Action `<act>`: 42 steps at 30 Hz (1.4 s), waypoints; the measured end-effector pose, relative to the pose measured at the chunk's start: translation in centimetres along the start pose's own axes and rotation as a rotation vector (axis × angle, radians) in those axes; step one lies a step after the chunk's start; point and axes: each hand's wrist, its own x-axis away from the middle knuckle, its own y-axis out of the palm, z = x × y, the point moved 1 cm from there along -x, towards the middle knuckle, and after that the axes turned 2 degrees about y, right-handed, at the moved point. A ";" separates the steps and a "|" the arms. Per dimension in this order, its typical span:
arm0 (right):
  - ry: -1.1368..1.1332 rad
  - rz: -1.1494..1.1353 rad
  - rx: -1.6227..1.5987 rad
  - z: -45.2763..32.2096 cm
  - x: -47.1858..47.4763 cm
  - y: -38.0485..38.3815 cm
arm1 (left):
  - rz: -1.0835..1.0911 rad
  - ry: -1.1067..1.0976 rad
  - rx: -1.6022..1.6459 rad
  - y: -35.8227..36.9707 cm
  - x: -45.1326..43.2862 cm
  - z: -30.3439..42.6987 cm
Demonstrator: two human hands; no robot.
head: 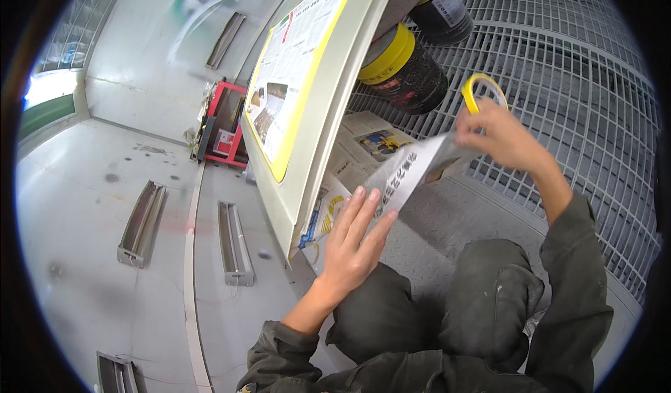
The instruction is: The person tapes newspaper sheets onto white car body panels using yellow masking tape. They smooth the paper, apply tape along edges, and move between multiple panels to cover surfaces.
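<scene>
My right hand [495, 133] grips the top edge of a newspaper sheet [406, 175], and a roll of yellow masking tape [470, 95] hangs at its fingers. The sheet slants down towards my left hand [359, 236], whose spread fingers rest against its lower end, beside the edge of a pale vehicle panel [314, 146]. On the panel, newspaper [288, 73] covers an opening, bordered by yellow tape [280, 166]. More newspaper [361, 136] lies behind the panel's lower edge.
Black buckets with yellow bands, one nearer [411, 76] and one farther [445, 13], stand on the metal floor grating [555, 94] under the panel. A red metal frame [225, 126] stands beyond it. Lamp fixtures [141, 225] are set in the booth wall [68, 194] at left.
</scene>
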 end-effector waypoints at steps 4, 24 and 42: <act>0.040 -0.095 -0.182 0.5 5.0 0.8 | 0.200 0.210 -0.060 0.5 1.0 0.0; -0.246 0.548 0.186 -7.4 1.9 -1.3 | -0.068 -0.160 -0.188 2.2 -4.5 -2.4; -0.010 -0.065 0.077 0.6 1.7 -1.8 | -0.316 -0.140 0.367 -1.4 0.3 -0.3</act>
